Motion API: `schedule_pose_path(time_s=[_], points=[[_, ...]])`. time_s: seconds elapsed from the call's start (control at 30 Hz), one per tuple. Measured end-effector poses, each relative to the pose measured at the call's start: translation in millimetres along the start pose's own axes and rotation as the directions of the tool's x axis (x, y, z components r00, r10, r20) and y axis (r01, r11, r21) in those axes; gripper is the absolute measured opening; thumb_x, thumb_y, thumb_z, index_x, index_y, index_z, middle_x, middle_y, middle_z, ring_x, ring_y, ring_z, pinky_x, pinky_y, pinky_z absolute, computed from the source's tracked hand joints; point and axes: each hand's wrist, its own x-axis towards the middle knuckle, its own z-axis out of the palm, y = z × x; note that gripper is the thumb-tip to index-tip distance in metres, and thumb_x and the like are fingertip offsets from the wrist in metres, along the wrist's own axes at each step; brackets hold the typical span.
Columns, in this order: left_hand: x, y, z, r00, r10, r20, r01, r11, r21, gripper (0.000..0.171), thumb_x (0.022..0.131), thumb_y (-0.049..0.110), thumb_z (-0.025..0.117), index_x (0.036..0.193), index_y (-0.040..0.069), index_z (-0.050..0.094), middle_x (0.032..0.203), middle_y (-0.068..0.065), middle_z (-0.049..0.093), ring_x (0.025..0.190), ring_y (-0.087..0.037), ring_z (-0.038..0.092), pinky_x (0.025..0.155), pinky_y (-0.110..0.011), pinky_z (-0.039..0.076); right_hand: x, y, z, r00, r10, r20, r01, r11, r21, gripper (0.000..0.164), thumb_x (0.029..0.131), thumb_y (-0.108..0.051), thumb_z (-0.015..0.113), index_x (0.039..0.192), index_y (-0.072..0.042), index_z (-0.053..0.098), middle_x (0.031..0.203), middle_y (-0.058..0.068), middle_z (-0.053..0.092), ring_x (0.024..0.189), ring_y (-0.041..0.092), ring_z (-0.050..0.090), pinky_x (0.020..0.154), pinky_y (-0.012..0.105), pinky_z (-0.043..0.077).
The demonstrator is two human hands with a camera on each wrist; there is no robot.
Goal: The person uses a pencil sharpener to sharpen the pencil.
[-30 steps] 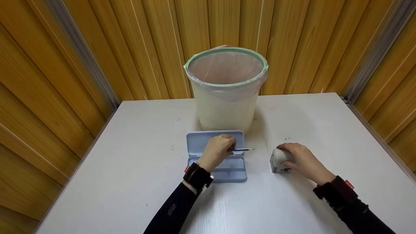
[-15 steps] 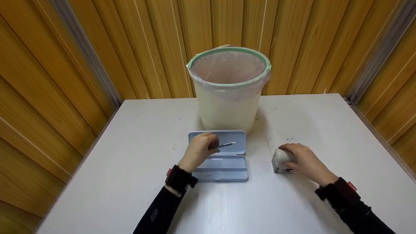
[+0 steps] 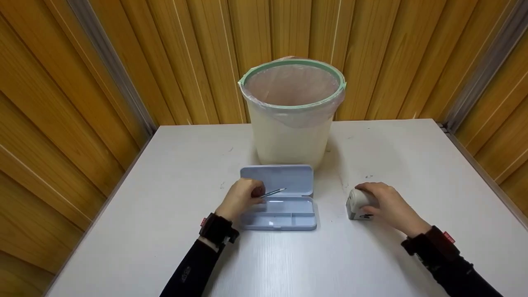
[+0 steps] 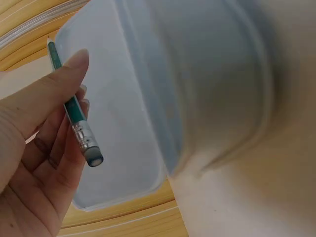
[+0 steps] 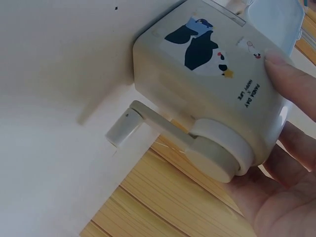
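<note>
Between thumb and fingers, my left hand (image 3: 240, 198) pinches a sharpened pencil (image 4: 75, 109), dark green with a metal ferrule and an eraser end. The hand is over the left part of an open light-blue pencil case (image 3: 303, 222), and the pencil tip points right. Inside, the case's lower half is split by dividers; its lid (image 3: 284, 177) lies back. My right hand (image 3: 387, 204) grips a cream crank pencil sharpener (image 5: 207, 74) on the table, right of the case. The right wrist view shows panda pictures on its side and the crank handle (image 5: 163, 126) at its end.
Behind the case stands a tall cream bin (image 3: 291, 140) with a green rim and a clear plastic liner. The white table (image 3: 181, 165) is bounded by wood-look panel walls (image 3: 198, 62) at the back and sides.
My left hand has moved left with the pencil, from the middle of the case to its left part, then dipped lower. The right hand and the sharpener have stayed in place.
</note>
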Motion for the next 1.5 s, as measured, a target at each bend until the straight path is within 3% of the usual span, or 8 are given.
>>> schedule_pose_path(time_s=[0.2,0.4,0.6,0.9,1.07,1.23,1.4,1.5], points=[[2.6,-4.0,7.8,0.996,-0.016,0.082,0.008,0.995,0.098,0.016,0.070,0.008,0.085,0.075,0.006,0.070,0.064,0.002,0.059,0.061,-0.010,0.046,0.058,-0.026,0.040,0.0,0.7,-0.3,1.000,-0.011,-0.009,0.011,1.000,0.001,0.052,0.073,-0.003,0.082,0.120,0.004,0.061,0.115,0.019,0.068,0.105,0.038,0.063,0.088,0.053,0.050],[5.8,-4.9,12.5,0.991,-0.003,0.133,-0.023,0.981,0.191,0.016,0.071,0.016,0.086,0.078,0.008,0.073,0.071,0.000,0.068,0.064,-0.011,0.055,0.062,-0.027,0.046,0.9,0.1,0.0,1.000,-0.008,0.000,0.008,1.000,-0.001,0.052,0.074,-0.002,0.081,0.120,0.006,0.061,0.116,0.022,0.067,0.107,0.041,0.062,0.089,0.055,0.050],[4.8,-5.7,15.5,0.986,0.012,0.168,-0.044,0.981,0.189,0.017,0.071,0.017,0.086,0.081,0.008,0.075,0.079,-0.002,0.074,0.073,-0.015,0.066,0.071,-0.029,0.054,2.4,-0.8,0.5,1.000,-0.006,0.012,0.006,1.000,-0.004,0.051,0.074,-0.003,0.081,0.120,0.005,0.061,0.116,0.023,0.067,0.106,0.041,0.062,0.088,0.056,0.051],[1.7,-6.9,13.4,0.987,0.065,0.145,-0.089,0.982,0.166,0.016,0.072,0.014,0.085,0.080,0.006,0.074,0.077,-0.003,0.073,0.072,-0.016,0.067,0.070,-0.028,0.055,5.1,-5.1,-2.6,0.999,0.010,0.039,-0.010,1.000,-0.010,0.050,0.074,-0.002,0.082,0.118,0.004,0.060,0.114,0.021,0.067,0.105,0.040,0.062,0.088,0.057,0.051],[-8.1,-5.3,-4.1,0.996,-0.016,0.085,0.006,0.994,0.113,0.022,0.077,0.019,0.082,0.086,0.002,0.071,0.081,-0.008,0.071,0.074,-0.020,0.064,0.070,-0.034,0.053,8.1,-20.8,-3.1,0.999,0.007,0.041,-0.006,0.999,-0.041,0.050,0.077,-0.008,0.081,0.121,0.004,0.059,0.117,0.021,0.065,0.112,0.042,0.057,0.095,0.057,0.047],[-21.5,4.6,-26.7,0.987,-0.162,0.007,0.160,0.979,0.128,0.042,0.068,0.028,0.090,0.089,-0.002,0.069,0.083,-0.012,0.070,0.075,-0.022,0.061,0.069,-0.038,0.052,9.9,-51.1,14.2,0.998,-0.069,-0.005,0.068,0.989,-0.128,0.060,0.081,-0.018,0.080,0.130,0.006,0.055,0.129,0.025,0.060,0.130,0.044,0.048,0.102,0.057,0.045],[-33.0,13.7,-32.3,0.950,-0.307,0.059,0.295,0.943,0.156,0.052,0.054,0.030,0.096,0.085,-0.002,0.069,0.070,-0.004,0.062,0.066,-0.016,0.049,0.061,-0.036,0.048,13.6,-75.5,42.7,0.994,-0.096,0.060,0.104,0.986,-0.132,0.062,0.083,-0.024,0.077,0.131,0.009,0.055,0.134,0.027,0.058,0.131,0.045,0.049,0.099,0.057,0.047],[-36.7,13.4,-26.2,0.939,-0.328,0.107,0.308,0.937,0.165,0.054,0.051,0.027,0.097,0.089,-0.001,0.070,0.076,-0.008,0.069,0.069,-0.019,0.060,0.065,-0.040,0.053,17.9,-82.0,60.5,0.992,-0.026,0.126,0.044,0.990,-0.136,0.066,0.083,-0.029,0.077,0.131,0.010,0.054,0.137,0.031,0.054,0.128,0.046,0.051,0.092,0.061,0.050]])
